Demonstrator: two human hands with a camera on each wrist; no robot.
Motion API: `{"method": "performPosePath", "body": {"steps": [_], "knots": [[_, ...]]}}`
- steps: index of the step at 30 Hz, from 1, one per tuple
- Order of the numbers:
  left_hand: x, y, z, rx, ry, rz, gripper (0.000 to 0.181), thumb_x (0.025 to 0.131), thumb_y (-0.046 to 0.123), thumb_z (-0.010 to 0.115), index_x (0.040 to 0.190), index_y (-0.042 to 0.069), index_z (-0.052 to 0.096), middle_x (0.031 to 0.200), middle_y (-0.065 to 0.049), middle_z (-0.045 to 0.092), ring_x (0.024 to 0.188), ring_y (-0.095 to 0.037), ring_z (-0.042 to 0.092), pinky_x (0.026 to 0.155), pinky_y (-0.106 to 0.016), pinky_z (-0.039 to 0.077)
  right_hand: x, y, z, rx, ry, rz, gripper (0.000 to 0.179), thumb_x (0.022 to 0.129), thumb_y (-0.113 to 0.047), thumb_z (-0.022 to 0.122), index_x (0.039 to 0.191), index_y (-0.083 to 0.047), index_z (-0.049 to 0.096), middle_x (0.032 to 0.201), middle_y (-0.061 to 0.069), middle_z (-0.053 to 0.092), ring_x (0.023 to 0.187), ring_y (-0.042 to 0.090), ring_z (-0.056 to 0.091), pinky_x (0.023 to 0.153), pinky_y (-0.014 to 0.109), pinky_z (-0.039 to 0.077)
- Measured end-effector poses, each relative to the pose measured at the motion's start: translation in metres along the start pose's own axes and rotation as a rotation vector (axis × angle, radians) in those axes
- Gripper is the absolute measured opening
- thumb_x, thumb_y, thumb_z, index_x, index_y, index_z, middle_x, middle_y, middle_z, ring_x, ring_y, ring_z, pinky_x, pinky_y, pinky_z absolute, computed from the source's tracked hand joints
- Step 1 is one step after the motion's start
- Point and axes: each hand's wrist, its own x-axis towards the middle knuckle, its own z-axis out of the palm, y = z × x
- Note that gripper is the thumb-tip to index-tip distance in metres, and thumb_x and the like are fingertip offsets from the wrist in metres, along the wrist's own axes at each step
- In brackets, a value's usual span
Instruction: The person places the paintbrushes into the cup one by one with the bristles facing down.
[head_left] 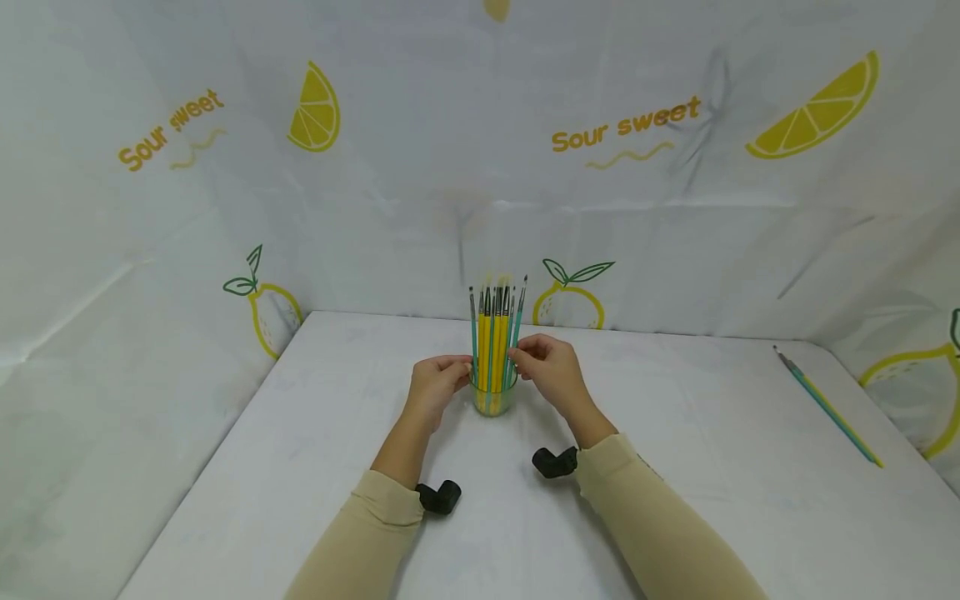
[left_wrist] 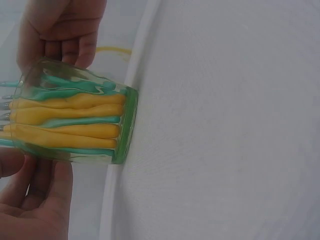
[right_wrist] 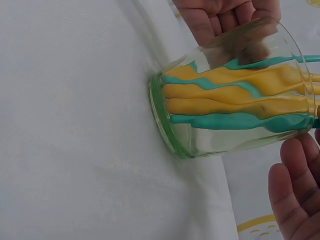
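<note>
A clear greenish glass (head_left: pixel 492 406) stands upright on the white table, holding several yellow and teal paintbrushes (head_left: pixel 492 342), bristles up. My left hand (head_left: pixel 437 385) is at the left side of its rim, thumb and fingers bent around the edge. On the opposite side, my right hand (head_left: pixel 553 367) grips near the rim, its thumb next to a teal brush. In the left wrist view the handles show through the glass (left_wrist: pixel 131 125), with fingers (left_wrist: pixel 60 185) close against its side. The right wrist view shows fingertips (right_wrist: pixel 295 150) touching the rim.
Two more paintbrushes (head_left: pixel 832 408), one teal and one yellow, lie side by side at the table's right. Behind the table hangs a white lemon-print cloth (head_left: pixel 420 208). Black wrist-worn devices (head_left: pixel 441 497) sit at both sleeve cuffs.
</note>
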Motion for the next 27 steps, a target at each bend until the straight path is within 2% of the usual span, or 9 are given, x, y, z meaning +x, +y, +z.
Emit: {"method": "performPosePath", "body": {"steps": [7,11,15,18,21,27], "knots": [[-0.001,-0.001,0.002,0.000,-0.005,0.005,0.022,0.092,0.004,0.059,0.106,-0.008,0.070,0.114,-0.018,0.068,0.099,-0.021,0.070,0.090,-0.030,0.059,-0.001,0.006,0.000,-0.031,-0.023,0.014,0.024,0.091,-0.029,0.070,0.101,-0.007,0.070,0.092,0.011,0.070,0.077,0.021,0.064,0.074,0.039,0.061],[-0.001,-0.001,0.001,0.006,0.001,-0.013,0.022,0.093,0.005,0.060,0.108,-0.006,0.070,0.117,-0.018,0.068,0.102,-0.021,0.069,0.093,-0.032,0.058,-0.002,0.008,-0.002,-0.057,-0.037,-0.010,0.027,0.091,-0.032,0.071,0.101,-0.008,0.070,0.092,0.012,0.071,0.079,0.026,0.065,0.076,0.046,0.061],[0.000,0.000,-0.001,0.014,0.008,-0.015,0.022,0.092,0.005,0.059,0.108,-0.005,0.071,0.119,-0.017,0.067,0.103,-0.022,0.069,0.093,-0.032,0.057,0.001,0.009,-0.015,-0.093,-0.042,0.001,0.030,0.091,-0.037,0.070,0.103,-0.009,0.070,0.096,0.014,0.071,0.085,0.034,0.067,0.077,0.044,0.061],[0.001,0.000,-0.001,0.016,0.006,-0.012,0.022,0.093,0.005,0.059,0.108,-0.005,0.071,0.120,-0.017,0.067,0.105,-0.022,0.068,0.094,-0.032,0.057,0.004,0.011,-0.034,-0.124,-0.028,0.033,0.032,0.092,-0.039,0.068,0.106,-0.010,0.069,0.100,0.015,0.070,0.089,0.035,0.067,0.078,0.042,0.061],[0.000,0.000,-0.001,0.018,0.006,-0.010,0.022,0.093,0.006,0.059,0.108,-0.005,0.071,0.120,-0.017,0.067,0.106,-0.022,0.068,0.094,-0.033,0.057,0.005,0.015,-0.058,-0.169,0.003,0.053,0.035,0.092,-0.041,0.067,0.108,-0.010,0.068,0.101,0.012,0.070,0.089,0.031,0.067,0.080,0.042,0.061],[-0.001,0.001,0.001,0.016,0.002,-0.008,0.022,0.093,0.006,0.059,0.108,-0.006,0.070,0.120,-0.017,0.066,0.105,-0.021,0.068,0.094,-0.032,0.057,0.003,0.025,-0.120,-0.266,0.093,0.059,0.045,0.094,-0.045,0.063,0.113,-0.005,0.065,0.107,0.018,0.069,0.089,0.025,0.067,0.078,0.036,0.061]]}}
